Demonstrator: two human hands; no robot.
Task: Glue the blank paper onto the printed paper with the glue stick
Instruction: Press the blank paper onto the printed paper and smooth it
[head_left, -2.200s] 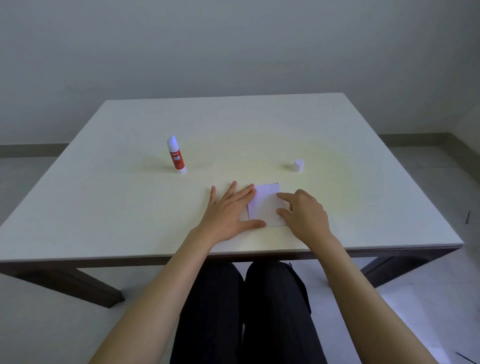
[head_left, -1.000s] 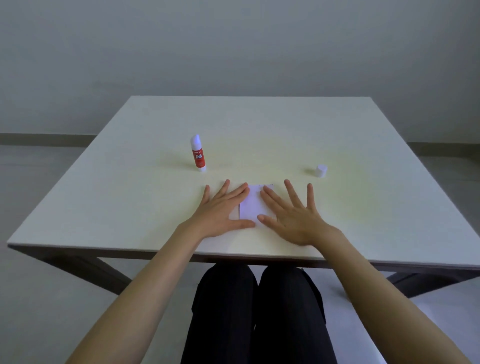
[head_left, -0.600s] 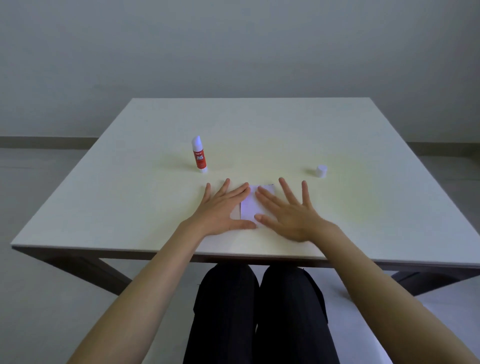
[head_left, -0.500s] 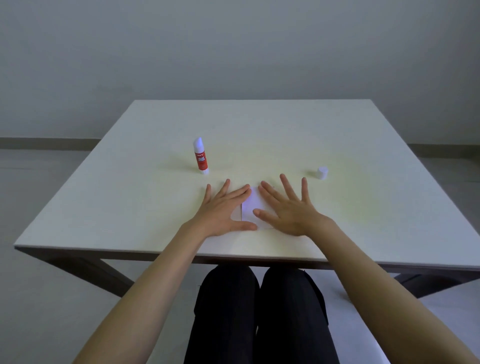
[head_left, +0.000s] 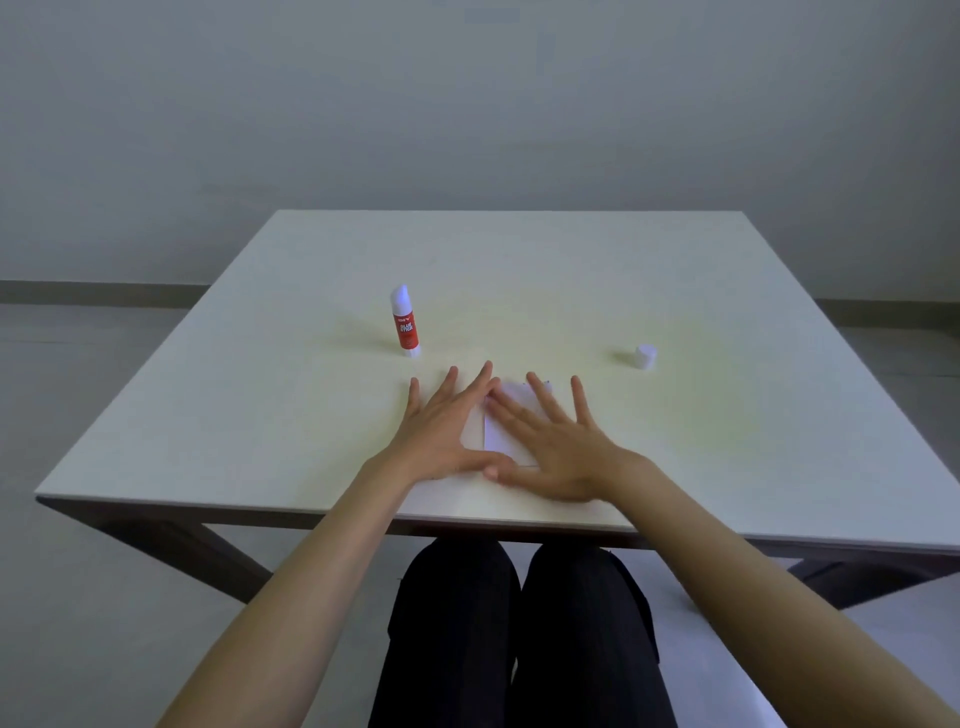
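A small white paper (head_left: 501, 434) lies flat near the table's front edge, with a sliver of printed edge showing at its far right corner. My left hand (head_left: 445, 431) rests flat on its left side, fingers spread. My right hand (head_left: 550, 439) lies flat over its right part, fingers spread, thumb close to my left thumb. Most of the paper is hidden under both palms. The red-and-white glue stick (head_left: 404, 323) stands upright and uncapped behind my left hand. Its white cap (head_left: 644, 356) sits apart on the right.
The white table (head_left: 519, 270) carries only these items. Its front edge runs just behind my wrists. My dark-trousered legs are under it, and a grey wall stands behind.
My right hand went from fingertip contact on the paper to lying flat, then slid left across it toward my left hand. The left hand stayed put.
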